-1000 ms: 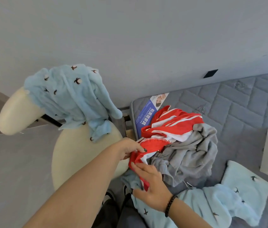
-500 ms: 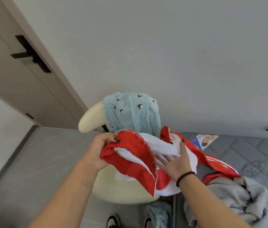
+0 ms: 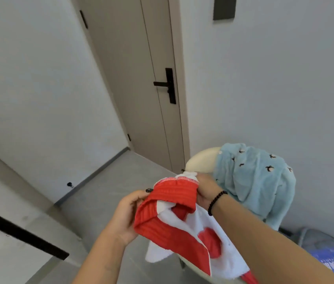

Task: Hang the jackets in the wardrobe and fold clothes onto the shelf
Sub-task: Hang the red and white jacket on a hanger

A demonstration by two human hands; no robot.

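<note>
Door [image 3: 141, 78] beyond hand-held red jacket [image 3: 174, 228]

A: Red jacket [image 3: 174, 238] up off the pile, ribbed hem bunched at the top, white fleece lining turned outward and spilling toward five o'clock!

B: And at two o'clock from it, the pale blue fleece garment [image 3: 258, 181], dotted with small dark motifs, hangs draped in folds over a cream chair back.
</note>
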